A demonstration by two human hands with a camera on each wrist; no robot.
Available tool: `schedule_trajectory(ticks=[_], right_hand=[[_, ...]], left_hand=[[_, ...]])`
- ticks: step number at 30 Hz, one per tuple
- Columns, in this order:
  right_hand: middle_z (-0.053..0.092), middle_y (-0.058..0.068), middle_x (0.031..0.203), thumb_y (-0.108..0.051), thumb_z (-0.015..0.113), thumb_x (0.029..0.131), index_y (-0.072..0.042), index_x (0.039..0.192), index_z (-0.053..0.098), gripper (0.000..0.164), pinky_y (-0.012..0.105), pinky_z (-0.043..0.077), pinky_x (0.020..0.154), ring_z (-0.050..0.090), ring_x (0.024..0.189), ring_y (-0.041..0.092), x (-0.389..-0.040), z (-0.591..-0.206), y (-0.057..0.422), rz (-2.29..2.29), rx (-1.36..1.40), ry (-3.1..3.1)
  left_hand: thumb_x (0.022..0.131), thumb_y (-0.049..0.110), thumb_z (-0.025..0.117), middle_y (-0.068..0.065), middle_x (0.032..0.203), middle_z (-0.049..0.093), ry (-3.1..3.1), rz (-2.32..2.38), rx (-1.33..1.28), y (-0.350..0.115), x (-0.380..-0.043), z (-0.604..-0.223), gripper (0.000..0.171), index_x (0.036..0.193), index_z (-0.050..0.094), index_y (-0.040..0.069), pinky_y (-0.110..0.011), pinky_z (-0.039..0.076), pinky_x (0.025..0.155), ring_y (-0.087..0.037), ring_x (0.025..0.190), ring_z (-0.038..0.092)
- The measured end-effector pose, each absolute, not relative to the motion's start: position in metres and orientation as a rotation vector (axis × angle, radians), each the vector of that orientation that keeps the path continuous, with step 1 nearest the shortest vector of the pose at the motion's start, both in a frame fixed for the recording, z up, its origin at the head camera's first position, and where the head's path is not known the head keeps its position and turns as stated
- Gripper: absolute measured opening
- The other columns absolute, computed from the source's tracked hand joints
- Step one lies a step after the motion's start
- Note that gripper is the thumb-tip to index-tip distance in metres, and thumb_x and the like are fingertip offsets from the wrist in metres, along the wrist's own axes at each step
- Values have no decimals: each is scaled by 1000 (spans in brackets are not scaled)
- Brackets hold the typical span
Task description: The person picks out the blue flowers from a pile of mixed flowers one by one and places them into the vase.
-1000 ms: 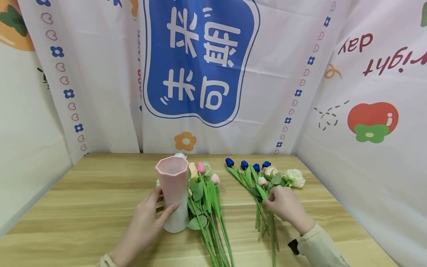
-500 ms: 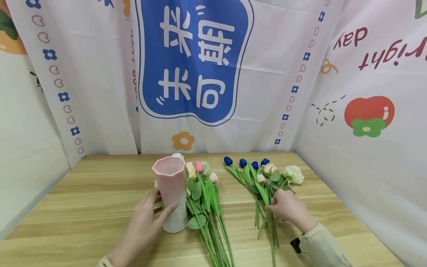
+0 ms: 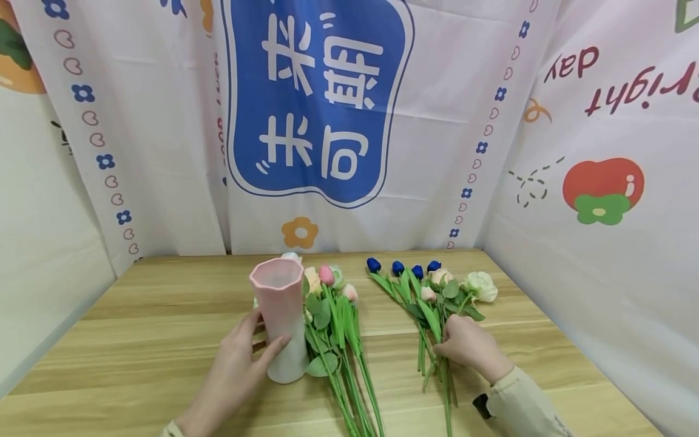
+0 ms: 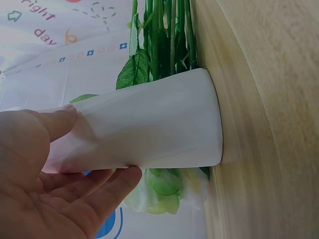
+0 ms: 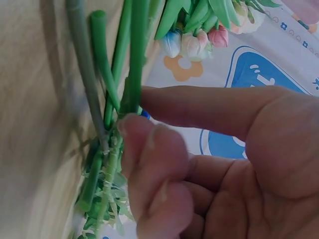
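Note:
In the head view a tall vase (image 3: 281, 321), pink at the rim and white below, stands upright on the table. My left hand (image 3: 240, 358) grips its side, thumb in front and fingers round the left; the left wrist view shows the thumb (image 4: 62, 122) against the white wall. On the right, my right hand (image 3: 471, 347) is at a bunch of flowers (image 3: 431, 303). Thumb and forefinger pinch a thick green flower stem (image 5: 138, 55) in the right wrist view, with other stems lying close beside it. Its blossom end is hidden behind the hand.
A second bunch of flowers (image 3: 341, 328), pink, peach and white, lies just right of the vase. Blue tulips (image 3: 398, 267) and a white rose (image 3: 482, 286) top the right bunch. Printed cloth (image 3: 426, 139) hangs behind the wooden table (image 3: 136, 340).
My right hand has slid slightly down along the stems, toward me. My left hand stays on the vase. The head view has shifted slightly.

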State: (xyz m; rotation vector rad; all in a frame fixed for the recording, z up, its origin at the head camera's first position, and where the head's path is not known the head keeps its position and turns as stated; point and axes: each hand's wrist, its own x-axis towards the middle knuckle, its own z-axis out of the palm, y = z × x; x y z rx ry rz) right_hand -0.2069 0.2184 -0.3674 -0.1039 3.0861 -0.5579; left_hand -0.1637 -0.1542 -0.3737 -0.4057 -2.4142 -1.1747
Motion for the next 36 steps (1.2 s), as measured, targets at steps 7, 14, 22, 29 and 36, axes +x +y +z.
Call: schedule_trajectory(ticks=[7,14,22,29,36], right_hand=[[30,-8,37,-21,70,73,-14,43,39,43,15,23,30,30,33,5,-209,-372,218,-538,-100,3058],[32,-8,36,-19,68,73,-14,44,40,41,15,22,29,31,32,5,-210,-373,218,-546,-113,3062],[22,-8,39,-12,61,72,-15,44,36,38,15,15,30,21,34,4,-208,-371,214,-591,-108,3158],[23,-8,39,-11,61,76,-14,44,35,42,15,16,29,22,32,4,-206,-369,211,-657,-133,3239],[24,-8,38,-12,61,80,-13,44,35,44,15,18,30,23,32,4,-207,-367,209,-775,-171,3282]], left_hand=[[82,34,64,-10,118,51,-2414,-1177,-408,-154,-164,-374,61,129,39,5,-26,53,74,-22,98,55],[82,34,64,-11,118,51,-2405,-1172,-419,-154,-165,-374,61,129,39,5,-27,53,74,-22,98,55],[82,33,65,-10,117,51,-2401,-1161,-420,-154,-164,-374,59,128,40,6,-27,53,73,-22,98,55],[82,33,65,-11,117,51,-2402,-1165,-419,-154,-164,-375,60,128,40,5,-27,53,74,-22,98,55],[82,34,64,-9,118,50,-2411,-1166,-414,-155,-164,-375,60,129,39,7,-26,53,74,-21,98,55]])
